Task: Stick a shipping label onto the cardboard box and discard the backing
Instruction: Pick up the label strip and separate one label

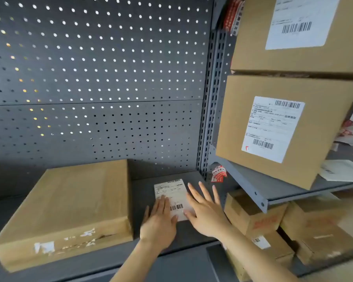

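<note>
A flat brown cardboard box point(69, 208) lies on the grey shelf point(179, 239), to the left. Right of it, a white shipping label point(172, 192) with barcodes lies flat on the shelf surface. My left hand point(159, 222) rests palm down on the label's lower left part, fingers together. My right hand point(206, 210) hovers or rests over the label's right edge with fingers spread. Neither hand grips anything. The label's lower right corner is hidden under my hands.
A perforated grey back panel point(94, 78) rises behind the shelf. To the right, two labelled cardboard boxes point(281, 127) are stacked on a higher shelf. Several smaller boxes point(259, 222) sit below. Red-and-white tape point(218, 173) hangs by the upright post.
</note>
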A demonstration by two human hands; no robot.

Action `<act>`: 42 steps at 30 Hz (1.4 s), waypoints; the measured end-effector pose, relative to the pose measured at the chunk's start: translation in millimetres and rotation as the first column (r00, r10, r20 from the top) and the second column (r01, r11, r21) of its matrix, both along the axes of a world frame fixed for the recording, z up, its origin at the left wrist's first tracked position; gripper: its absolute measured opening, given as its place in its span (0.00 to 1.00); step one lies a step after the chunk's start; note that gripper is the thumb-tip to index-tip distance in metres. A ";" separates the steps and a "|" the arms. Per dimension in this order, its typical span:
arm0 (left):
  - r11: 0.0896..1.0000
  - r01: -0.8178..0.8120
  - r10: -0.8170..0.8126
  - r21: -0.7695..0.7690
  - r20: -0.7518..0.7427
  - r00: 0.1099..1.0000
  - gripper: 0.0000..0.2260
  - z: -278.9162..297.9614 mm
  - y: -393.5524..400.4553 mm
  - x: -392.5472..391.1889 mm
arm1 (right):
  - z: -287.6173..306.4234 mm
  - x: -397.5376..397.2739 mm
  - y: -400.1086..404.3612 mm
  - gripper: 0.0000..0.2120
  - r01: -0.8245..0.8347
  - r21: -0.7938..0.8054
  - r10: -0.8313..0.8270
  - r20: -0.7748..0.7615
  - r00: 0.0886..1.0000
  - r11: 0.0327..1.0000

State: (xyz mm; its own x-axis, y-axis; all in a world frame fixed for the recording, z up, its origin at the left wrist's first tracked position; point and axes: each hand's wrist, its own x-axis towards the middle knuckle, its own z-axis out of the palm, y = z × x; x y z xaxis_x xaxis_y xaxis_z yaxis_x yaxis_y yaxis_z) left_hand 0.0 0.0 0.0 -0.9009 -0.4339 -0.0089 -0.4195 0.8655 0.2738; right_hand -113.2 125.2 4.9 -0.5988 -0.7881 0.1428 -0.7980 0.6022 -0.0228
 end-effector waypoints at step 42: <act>0.971 -0.045 0.209 0.233 -0.749 0.629 0.09 63.2 -18.4 20.2 | 72.0 -25.3 -26.6 0.12 0.490 -0.460 -0.070 0.672 0.737 0.741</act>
